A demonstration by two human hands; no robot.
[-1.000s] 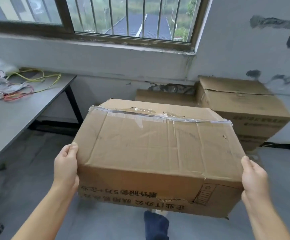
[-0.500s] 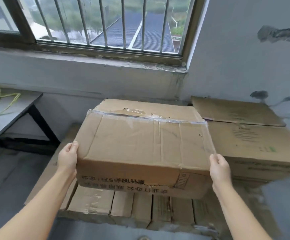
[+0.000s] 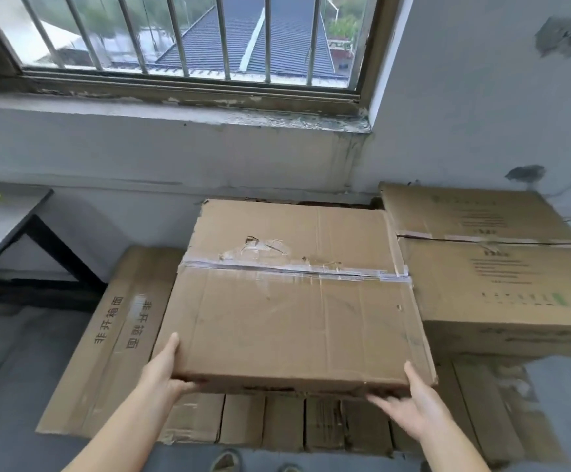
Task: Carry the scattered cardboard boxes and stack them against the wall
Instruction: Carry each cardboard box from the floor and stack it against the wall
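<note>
Box (image 3: 294, 294) out in front of me, taped top up, sitting low over the flat box (image 3: 131, 338) that lies on the floor under the window (image 3: 188, 39), and I can't tell whether its underside is fully down or a touch clear at my edge. Left hand (image 3: 163, 367) is on the near left corner, thumb up the side, fingers curled underneath, so it's holding the box. Right hand (image 3: 410, 403) is at the near right corner, fingers spread fairly straight under the bottom edge, blurred, more propping than clamping. The thing that matters: the box lies straight ahead of both hands, far edge close to the wall (image 3: 161, 155) but with a dark sliver of gap showing behind it, and its right side runs just beside the stack (image 3: 495, 267) in the corner. Its tape seam runs left to right, parallel to the wall. Both hands are about equally near, one per corner, so I reckon the next move is a level push forward from both to close that gap, then slip the fingers out from below without dragging the box back
</note>
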